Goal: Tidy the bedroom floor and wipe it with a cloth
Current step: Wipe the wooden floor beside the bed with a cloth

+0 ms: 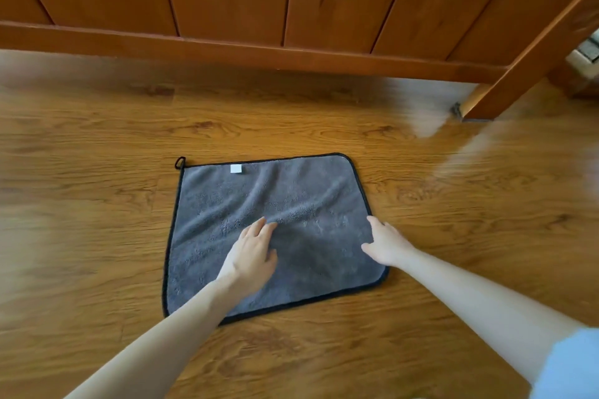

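Note:
A grey cloth (282, 191) with a black hem, a small white label and a black loop at its far left corner lies spread flat on the wooden floor (97, 172). My left hand (251, 254) rests palm down on the cloth's near middle, fingers pointing away from me. My right hand (385, 244) lies flat on the cloth's right edge, fingers spread, partly on the floor. Neither hand grips the cloth. Folds run across the cloth ahead of my hands.
A wood-panelled wall with a skirting board (259, 55) runs across the back. A wooden door frame or post (505, 87) meets the floor at the right. Bright reflections lie on the floorboards left and right.

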The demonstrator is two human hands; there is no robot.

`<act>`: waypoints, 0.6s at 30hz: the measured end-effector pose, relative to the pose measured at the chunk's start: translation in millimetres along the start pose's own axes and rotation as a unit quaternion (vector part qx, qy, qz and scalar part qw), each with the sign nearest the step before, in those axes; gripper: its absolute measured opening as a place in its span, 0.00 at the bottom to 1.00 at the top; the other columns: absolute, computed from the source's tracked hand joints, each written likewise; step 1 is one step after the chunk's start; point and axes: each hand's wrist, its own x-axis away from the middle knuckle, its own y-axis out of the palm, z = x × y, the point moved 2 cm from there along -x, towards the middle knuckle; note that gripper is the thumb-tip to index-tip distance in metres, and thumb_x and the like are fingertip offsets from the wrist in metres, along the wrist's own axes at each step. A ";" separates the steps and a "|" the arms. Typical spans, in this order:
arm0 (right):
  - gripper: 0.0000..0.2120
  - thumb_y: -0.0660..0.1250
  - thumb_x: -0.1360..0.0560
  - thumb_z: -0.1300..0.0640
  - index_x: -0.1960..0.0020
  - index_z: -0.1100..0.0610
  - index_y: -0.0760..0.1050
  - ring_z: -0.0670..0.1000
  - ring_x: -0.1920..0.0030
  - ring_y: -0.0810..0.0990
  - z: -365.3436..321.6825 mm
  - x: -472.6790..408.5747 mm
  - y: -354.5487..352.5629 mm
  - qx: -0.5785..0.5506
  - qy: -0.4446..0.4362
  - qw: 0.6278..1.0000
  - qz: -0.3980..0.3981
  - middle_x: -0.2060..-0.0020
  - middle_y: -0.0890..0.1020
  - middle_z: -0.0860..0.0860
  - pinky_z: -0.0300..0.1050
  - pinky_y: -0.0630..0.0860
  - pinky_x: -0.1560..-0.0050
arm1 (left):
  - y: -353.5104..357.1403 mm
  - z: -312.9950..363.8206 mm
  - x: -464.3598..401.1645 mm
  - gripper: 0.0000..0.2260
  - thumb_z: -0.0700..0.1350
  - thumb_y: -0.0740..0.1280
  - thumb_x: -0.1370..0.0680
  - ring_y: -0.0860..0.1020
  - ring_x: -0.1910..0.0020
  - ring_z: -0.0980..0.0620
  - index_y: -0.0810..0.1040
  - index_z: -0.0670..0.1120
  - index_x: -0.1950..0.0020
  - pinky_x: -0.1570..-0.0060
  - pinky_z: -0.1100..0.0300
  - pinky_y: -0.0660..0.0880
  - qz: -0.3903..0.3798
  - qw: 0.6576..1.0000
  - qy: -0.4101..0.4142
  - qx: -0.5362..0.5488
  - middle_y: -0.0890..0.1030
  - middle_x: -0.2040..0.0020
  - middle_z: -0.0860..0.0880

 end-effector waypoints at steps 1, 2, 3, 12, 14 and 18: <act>0.33 0.61 0.22 0.54 0.23 0.53 0.47 0.59 0.29 0.63 2.5 3.8 5.4 -0.007 0.015 1.000 -0.001 0.26 0.58 0.57 0.51 0.66 0.34 | 3.6 8.0 -3.6 0.24 0.42 0.58 0.22 0.61 0.29 0.47 0.59 0.45 0.26 0.32 0.59 0.58 -0.001 1.000 0.006 0.014 0.60 0.26 0.47; 0.33 0.61 0.22 0.54 0.23 0.54 0.47 0.58 0.30 0.64 5.0 7.4 10.8 -0.016 0.027 0.999 0.004 0.27 0.59 0.57 0.50 0.67 0.35 | 6.0 14.6 -6.4 0.23 0.42 0.59 0.22 0.64 0.31 0.47 0.60 0.45 0.26 0.34 0.59 0.60 0.000 0.999 0.006 0.032 0.62 0.28 0.47; 0.33 0.62 0.22 0.55 0.24 0.54 0.49 0.58 0.31 0.66 7.5 10.3 15.4 -0.026 0.038 0.999 0.019 0.28 0.61 0.57 0.49 0.68 0.37 | 8.1 19.8 -8.7 0.23 0.42 0.59 0.22 0.67 0.33 0.46 0.60 0.44 0.27 0.36 0.59 0.62 0.000 0.999 0.002 0.052 0.64 0.29 0.47; 0.23 0.64 0.22 0.57 0.29 0.60 0.65 0.56 0.32 0.69 5.9 26.5 26.8 -0.286 0.107 0.941 0.144 0.31 0.70 0.55 0.48 0.67 0.35 | 16.4 17.6 8.6 0.22 0.41 0.59 0.23 0.69 0.35 0.48 0.62 0.46 0.28 0.40 0.59 0.66 -0.001 0.997 0.020 0.078 0.69 0.32 0.48; 0.19 0.63 0.22 0.58 0.32 0.60 0.70 0.55 0.36 0.73 -14.6 30.4 22.0 -0.306 0.052 0.936 0.166 0.35 0.75 0.55 0.46 0.70 0.38 | 11.0 -0.2 14.3 0.22 0.40 0.60 0.23 0.71 0.36 0.48 0.64 0.45 0.29 0.41 0.59 0.68 -0.002 0.994 -0.022 0.103 0.71 0.34 0.48; 0.10 0.63 0.24 0.59 0.46 0.63 0.78 0.56 0.48 0.78 -78.9 37.1 19.8 -0.285 -0.094 0.941 0.156 0.49 0.81 0.57 0.51 0.74 0.46 | -8.8 -32.2 25.8 0.17 0.40 0.61 0.23 0.77 0.43 0.48 0.71 0.47 0.35 0.49 0.59 0.73 0.014 0.973 -0.133 0.189 0.78 0.43 0.50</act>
